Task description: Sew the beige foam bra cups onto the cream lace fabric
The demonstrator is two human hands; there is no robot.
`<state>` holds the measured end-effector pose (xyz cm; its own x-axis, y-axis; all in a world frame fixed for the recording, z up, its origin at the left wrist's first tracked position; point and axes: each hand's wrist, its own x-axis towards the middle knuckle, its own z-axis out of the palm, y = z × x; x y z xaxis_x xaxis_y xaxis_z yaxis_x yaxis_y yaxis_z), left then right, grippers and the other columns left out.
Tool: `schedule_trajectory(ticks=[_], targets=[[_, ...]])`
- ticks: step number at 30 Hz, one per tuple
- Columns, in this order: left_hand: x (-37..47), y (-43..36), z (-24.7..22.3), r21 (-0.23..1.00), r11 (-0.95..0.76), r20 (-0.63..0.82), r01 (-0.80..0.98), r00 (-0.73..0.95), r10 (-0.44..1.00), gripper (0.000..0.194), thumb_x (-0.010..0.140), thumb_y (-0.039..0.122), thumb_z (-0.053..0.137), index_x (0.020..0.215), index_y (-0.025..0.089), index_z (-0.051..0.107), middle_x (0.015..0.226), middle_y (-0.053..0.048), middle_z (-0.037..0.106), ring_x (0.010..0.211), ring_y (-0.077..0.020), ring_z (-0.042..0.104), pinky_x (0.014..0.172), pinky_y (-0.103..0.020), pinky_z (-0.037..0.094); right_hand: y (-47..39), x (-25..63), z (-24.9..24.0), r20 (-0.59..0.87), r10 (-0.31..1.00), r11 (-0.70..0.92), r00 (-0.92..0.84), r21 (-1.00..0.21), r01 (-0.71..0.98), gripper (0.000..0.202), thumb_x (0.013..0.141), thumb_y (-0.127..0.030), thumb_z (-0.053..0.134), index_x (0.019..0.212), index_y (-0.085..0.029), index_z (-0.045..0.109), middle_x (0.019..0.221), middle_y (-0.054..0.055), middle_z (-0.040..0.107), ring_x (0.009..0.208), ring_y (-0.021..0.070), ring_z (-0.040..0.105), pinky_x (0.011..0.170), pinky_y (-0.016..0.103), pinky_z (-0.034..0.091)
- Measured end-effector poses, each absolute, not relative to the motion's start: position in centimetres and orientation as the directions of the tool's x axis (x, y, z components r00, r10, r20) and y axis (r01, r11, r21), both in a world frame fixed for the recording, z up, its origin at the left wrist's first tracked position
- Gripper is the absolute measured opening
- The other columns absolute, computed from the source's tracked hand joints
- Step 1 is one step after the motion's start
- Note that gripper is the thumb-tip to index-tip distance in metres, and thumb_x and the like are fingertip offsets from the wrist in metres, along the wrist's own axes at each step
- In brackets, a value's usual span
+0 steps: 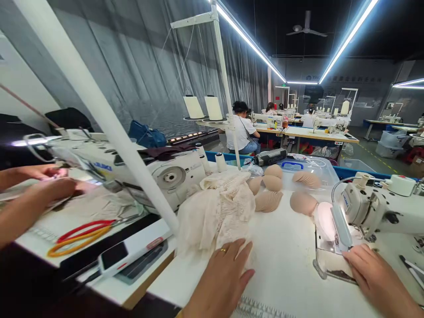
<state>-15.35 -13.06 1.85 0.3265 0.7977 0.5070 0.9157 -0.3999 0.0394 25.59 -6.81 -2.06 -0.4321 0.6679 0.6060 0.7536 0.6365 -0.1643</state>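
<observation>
White bench (281, 251) is being lit by strip lights (347, 42); the room is being lined on the left by a grey curtain (142, 75), other sewing stations being occupied by people farther back. Cream lace fabric (218, 207) is being kept in a loose, gathered heap; its folds are being pointed mostly away from the wearer, long axis running roughly near-to-far, exact line blurred by bunching. Beige cups (271, 183) are being held by the bench just beyond its right side. The fabric's near edge is being touched by the left hand (228, 274), palm down, fingers spread, unclenched. It is lying well apart from the right hand (374, 269), whose fingertips are being placed by the needle area of the sewing machine (367, 207); whether anything is being grasped there cannot be told.
</observation>
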Motion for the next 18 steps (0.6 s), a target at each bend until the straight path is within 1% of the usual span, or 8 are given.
schedule_trajectory(ticks=[2, 4, 6, 8, 11, 13, 16, 18], targets=[[-15.3, -13.4, 1.5, 0.166, -0.44, 0.459, 0.883, 0.326, 0.827, 0.024, 0.097, 0.007, 0.05, 0.103, 0.021, 0.07, 0.104, -0.008, 0.075, 0.091, -0.0284, 0.072, 0.079, -0.043, 0.06, -8.1, 23.5, -0.6, 0.496, 0.671, 0.709, -0.552, -0.212, 0.672, 0.023, 0.101, -0.015, 0.053, 0.102, -0.03, 0.07, 0.086, 0.004, 0.069, 0.075, 0.0229, 0.068, 0.062, 0.034, 0.058], [-13.9, -13.6, 1.5, 0.364, -0.538, 0.456, 0.761, 0.358, 0.815, 0.028, 0.102, 0.01, 0.044, 0.092, 0.023, 0.066, 0.094, -0.003, 0.073, 0.083, -0.0224, 0.071, 0.075, -0.035, 0.06, -9.6, 21.2, 1.0, 0.45, 0.684, 0.723, -0.574, -0.315, 0.614, 0.029, 0.103, -0.015, 0.054, 0.124, -0.03, 0.068, 0.108, 0.008, 0.073, 0.094, 0.0247, 0.071, 0.077, 0.037, 0.063], [-12.1, -13.7, 2.0, 0.557, -0.6, 0.475, 0.574, 0.372, 0.797, 0.023, 0.106, 0.019, 0.046, 0.096, 0.025, 0.066, 0.09, 0.0, 0.072, 0.079, -0.0178, 0.071, 0.072, -0.027, 0.059, -11.0, 18.9, 2.3, 0.406, 0.71, 0.705, -0.576, -0.427, 0.567, 0.053, 0.098, -0.029, 0.073, 0.148, -0.031, 0.056, 0.14, 0.013, 0.065, 0.126, 0.0315, 0.064, 0.103, 0.047, 0.059], [-10.7, -13.5, 2.5, 0.714, -0.578, 0.463, 0.395, 0.353, 0.813, 0.017, 0.107, 0.03, 0.052, 0.099, 0.027, 0.067, 0.087, 0.002, 0.071, 0.074, -0.015, 0.07, 0.068, -0.022, 0.057, -12.1, 16.9, 3.0, 0.358, 0.746, 0.652, -0.562, -0.567, 0.503, 0.08, 0.088, -0.043, 0.087, 0.157, -0.031, 0.048, 0.151, 0.014, 0.058, 0.137, 0.0339, 0.057, 0.112, 0.049, 0.053], [-9.6, -12.8, 2.5, 0.869, -0.435, 0.385, 0.235, 0.23, 0.894, 0.024, 0.103, 0.048, 0.061, 0.095, 0.027, 0.069, 0.08, 0.003, 0.069, 0.069, -0.0156, 0.067, 0.061, -0.021, 0.056, -12.7, 14.8, 3.0, 0.252, 0.879, 0.417, -0.405, -0.817, 0.397, 0.033, 0.095, -0.042, 0.076, 0.122, -0.024, 0.068, 0.11, 0.006, 0.072, 0.101, 0.0235, 0.068, 0.091, 0.036, 0.058], [-9.2, -12.2, 1.9, 0.947, -0.283, 0.269, 0.154, 0.104, 0.957, 0.035, 0.097, 0.059, 0.068, 0.092, 0.025, 0.069, 0.077, 0.002, 0.068, 0.069, -0.0171, 0.065, 0.06, -0.022, 0.056, -12.6, 14.1, 2.7, 0.212, 0.93, 0.309, -0.301, -0.894, 0.325, 0.019, 0.1, -0.041, 0.068, 0.096, -0.022, 0.068, 0.086, 0.001, 0.067, 0.081, 0.0186, 0.064, 0.076, 0.029, 0.054], [-8.3, -11.7, 1.1, 0.999, -0.044, 0.044, 0.002, -0.006, 0.999, 0.048, 0.088, 0.071, 0.072, 0.093, 0.023, 0.068, 0.077, 0.001, 0.068, 0.07, -0.0189, 0.064, 0.06, -0.025, 0.057, -12.7, 13.7, 2.6, 0.281, 0.937, 0.336, -0.208, -0.888, 0.315, 0.022, 0.105, -0.038, 0.061, 0.09, -0.022, 0.067, 0.077, -0.001, 0.065, 0.072, 0.0163, 0.06, 0.068, 0.026, 0.048], [-7.8, -11.6, 0.7, 0.997, 0.044, -0.046, -0.061, -0.038, 0.998, 0.054, 0.086, 0.076, 0.07, 0.092, 0.023, 0.067, 0.074, 0.001, 0.068, 0.065, -0.0192, 0.063, 0.055, -0.027, 0.056, -13.1, 13.5, 2.8, 0.456, 0.872, 0.487, -0.175, -0.785, 0.383, 0.02, 0.107, -0.031, 0.055, 0.096, -0.023, 0.069, 0.08, 0.001, 0.069, 0.074, 0.0173, 0.062, 0.069, 0.028, 0.047]])
